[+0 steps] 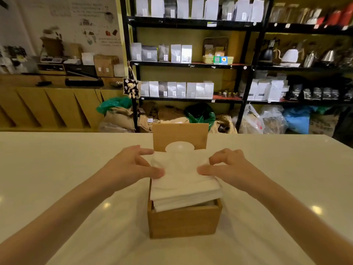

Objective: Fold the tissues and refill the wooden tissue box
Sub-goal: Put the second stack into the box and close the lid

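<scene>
As the refill is judged nearly done, the left hand is curled round the left edge of the folded tissues. The stack is lodged in the wooden tissue box but rises above its rim. The right edge is pinched by the right hand. 2 steps seem left: pressing down, then closing the upright lid.

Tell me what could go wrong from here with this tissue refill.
1. The tissue stack stands above the rim of the wooden box. With the left hand and right hand gripping it, the already rumpled top sheets may crease further.
2. Its upper sheets spread about as wide as the rim, so edges may snag outside.
3. The upright lid may not close over it.
</scene>
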`<state>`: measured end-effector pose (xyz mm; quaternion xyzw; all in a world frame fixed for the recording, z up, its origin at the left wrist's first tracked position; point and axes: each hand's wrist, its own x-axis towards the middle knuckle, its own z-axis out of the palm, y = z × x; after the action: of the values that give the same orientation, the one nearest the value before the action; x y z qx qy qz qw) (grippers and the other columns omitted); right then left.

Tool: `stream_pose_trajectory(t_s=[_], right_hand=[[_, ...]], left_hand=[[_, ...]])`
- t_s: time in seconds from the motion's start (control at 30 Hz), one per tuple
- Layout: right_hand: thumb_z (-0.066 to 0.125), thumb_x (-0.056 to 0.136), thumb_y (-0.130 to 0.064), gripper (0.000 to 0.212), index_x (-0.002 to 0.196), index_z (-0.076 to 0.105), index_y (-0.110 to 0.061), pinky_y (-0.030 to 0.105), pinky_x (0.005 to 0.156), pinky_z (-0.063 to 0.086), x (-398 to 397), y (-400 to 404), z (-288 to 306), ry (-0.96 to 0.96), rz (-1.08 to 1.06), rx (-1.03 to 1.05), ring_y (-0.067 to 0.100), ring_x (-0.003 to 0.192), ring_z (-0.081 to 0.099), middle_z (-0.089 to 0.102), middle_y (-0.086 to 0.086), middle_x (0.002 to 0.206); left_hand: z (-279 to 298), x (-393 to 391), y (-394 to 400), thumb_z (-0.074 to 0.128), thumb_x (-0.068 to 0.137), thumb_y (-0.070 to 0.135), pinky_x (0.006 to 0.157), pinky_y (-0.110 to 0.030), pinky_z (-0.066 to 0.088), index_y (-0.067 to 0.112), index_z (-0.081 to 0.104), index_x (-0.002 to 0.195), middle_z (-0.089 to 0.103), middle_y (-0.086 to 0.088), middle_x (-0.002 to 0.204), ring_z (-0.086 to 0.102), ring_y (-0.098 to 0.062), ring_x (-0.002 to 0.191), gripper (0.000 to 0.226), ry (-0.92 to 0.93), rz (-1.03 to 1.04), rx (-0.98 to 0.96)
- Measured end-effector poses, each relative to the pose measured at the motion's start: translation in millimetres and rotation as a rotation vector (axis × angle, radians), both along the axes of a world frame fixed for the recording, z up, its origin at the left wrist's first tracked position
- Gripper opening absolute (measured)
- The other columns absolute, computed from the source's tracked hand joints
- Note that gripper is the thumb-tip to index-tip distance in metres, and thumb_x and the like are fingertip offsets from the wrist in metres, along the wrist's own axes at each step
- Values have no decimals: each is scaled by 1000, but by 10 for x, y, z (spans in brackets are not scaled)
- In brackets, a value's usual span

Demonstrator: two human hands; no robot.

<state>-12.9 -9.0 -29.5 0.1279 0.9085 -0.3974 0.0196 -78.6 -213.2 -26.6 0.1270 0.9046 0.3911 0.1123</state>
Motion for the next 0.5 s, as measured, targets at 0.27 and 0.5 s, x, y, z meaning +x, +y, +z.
stream_pose_trajectory(t_s=[0.27, 0.5], right_hand=[[71, 72, -39, 17, 78, 70, -23, 37, 107, 23, -107, -79, -158, 82, 29, 284, 15, 135, 13, 38, -7, 142], [64, 80, -34, 18, 77, 73, -18, 37, 107, 21, -57, -154, -94, 74, 90, 404, 20, 139, 6, 32, -4, 149]], left_hand=[[-88, -42, 131, 69, 70, 46, 111, -44, 0, 23, 70, 64, 31, 14, 145, 5, -6, 137, 24, 289, -113, -375], [-91, -14, 151, 64, 73, 48, 110, -46, -5, 28, 69, 63, 27, 12, 148, -3, -10, 137, 23, 300, -127, -488]])
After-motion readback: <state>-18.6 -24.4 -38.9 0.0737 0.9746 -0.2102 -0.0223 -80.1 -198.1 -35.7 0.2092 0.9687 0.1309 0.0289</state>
